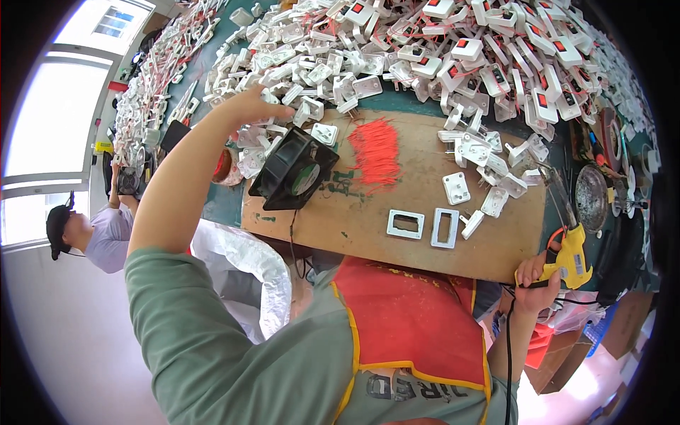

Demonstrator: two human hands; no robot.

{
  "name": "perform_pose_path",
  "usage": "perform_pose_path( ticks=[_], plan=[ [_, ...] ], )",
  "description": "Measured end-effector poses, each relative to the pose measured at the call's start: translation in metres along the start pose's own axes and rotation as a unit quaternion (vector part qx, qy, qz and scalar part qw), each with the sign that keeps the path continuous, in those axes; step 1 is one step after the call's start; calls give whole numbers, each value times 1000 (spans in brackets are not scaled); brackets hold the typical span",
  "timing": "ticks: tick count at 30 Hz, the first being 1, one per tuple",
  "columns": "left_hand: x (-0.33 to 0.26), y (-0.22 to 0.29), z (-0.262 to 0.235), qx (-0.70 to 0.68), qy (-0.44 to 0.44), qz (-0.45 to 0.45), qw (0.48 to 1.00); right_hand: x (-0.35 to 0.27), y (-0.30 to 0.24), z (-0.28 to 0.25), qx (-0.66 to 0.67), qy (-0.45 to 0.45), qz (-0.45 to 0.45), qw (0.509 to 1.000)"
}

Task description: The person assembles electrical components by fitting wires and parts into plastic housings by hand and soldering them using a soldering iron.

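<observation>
The yellow soldering gun point(575, 258) is at the right side of the frame, held in the right hand point(537, 280). Upper left, the left hand point(261, 108) is at the white plastic parts point(309, 111); I cannot tell if it grips any. Red wires point(375, 152) lie near the middle.

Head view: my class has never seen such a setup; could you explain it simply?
There is no robot here: a person works bare-handed. The single picture comes from a wide fisheye camera on their head, looking down, so straight edges curve. On the brown board lie red wires, white plastic parts, two rectangular frames and a black fan. A heap of similar parts lies behind. The right hand holds a yellow gun-shaped tool. The left hand is at the heap's edge; its grip is unclear.
</observation>
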State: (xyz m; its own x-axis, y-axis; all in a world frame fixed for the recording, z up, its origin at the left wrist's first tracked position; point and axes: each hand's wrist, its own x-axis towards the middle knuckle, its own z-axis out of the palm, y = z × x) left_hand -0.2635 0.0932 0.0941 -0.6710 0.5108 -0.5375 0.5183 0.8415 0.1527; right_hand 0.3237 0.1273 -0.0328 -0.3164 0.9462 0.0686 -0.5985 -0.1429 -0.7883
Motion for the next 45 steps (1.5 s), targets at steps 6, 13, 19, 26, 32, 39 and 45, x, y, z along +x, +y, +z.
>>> perform_pose_path(
  ticks=[6,13,19,26,32,39,45],
  plan=[
    [29,-6,14,17,40,97,994,-1,0,-1,-6,12,-8,1000],
    [32,-1,18,48,32,149,987,-3,-1,1,-7,17,1,1000],
    [22,-4,7,-33,49,88,994,-5,-1,2,-15,58,16,998],
    [6,0,-35,-279,85,117,949,-5,1,-2,-5,35,11,999],
    [-64,100,-15,-210,31,340,916,-2,1,-2,1,8,3,1000],
    [-96,206,57,13,38,545,837,-3,1,0,15,23,-9,1000],
    [-77,169,8,23,64,576,815,-5,0,-1,10,32,-18,999]
  ],
)
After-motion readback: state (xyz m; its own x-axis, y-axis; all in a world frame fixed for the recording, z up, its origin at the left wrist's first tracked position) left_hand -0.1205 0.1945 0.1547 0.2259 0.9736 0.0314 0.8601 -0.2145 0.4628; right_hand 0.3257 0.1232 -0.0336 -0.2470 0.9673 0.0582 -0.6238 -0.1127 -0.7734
